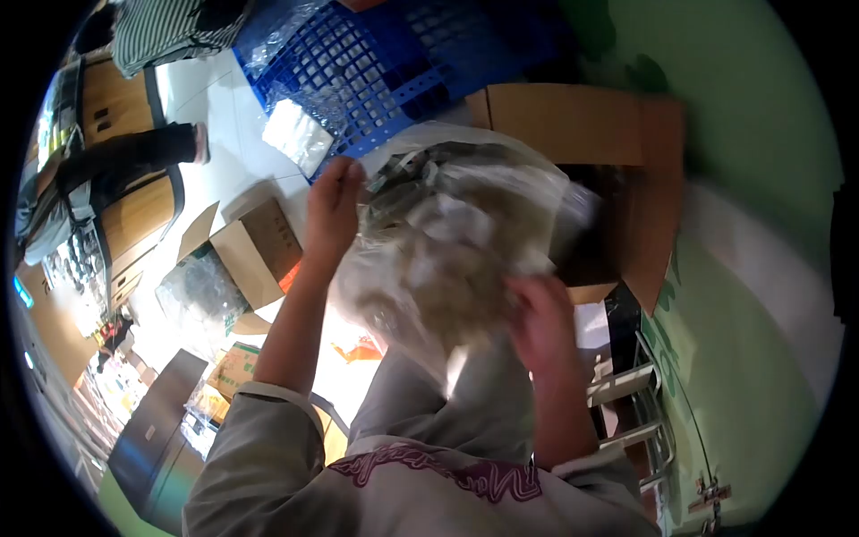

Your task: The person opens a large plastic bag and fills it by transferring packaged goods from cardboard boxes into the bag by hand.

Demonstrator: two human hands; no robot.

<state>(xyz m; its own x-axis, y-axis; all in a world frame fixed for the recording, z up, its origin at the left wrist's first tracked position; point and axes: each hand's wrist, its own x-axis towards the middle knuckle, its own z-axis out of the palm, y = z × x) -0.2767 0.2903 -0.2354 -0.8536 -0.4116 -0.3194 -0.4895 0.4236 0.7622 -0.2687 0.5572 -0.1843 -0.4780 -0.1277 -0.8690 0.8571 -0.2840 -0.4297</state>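
A large clear plastic bag point(539, 183) hangs in front of my body. Through its film show dark green-grey items near the top and blurred tan and white contents lower down; their kind I cannot make out. My left hand point(334, 210) is closed on the bag's left edge, knuckles up. On the opposite side, my right hand point(544, 320) is closed at the bag's lower right edge, smeared by motion. Just behind and to the right of the bag stands an open cardboard box point(568, 121), its inside dark and partly hidden.
A blue plastic pallet point(358, 94) lies ahead, with white packaging point(298, 134) on it. Another open carton point(255, 251) stands at left beside a plastic-wrapped bundle point(199, 291). People are at the upper left. A green wall point(743, 268) and metal rack point(635, 380) border the right.
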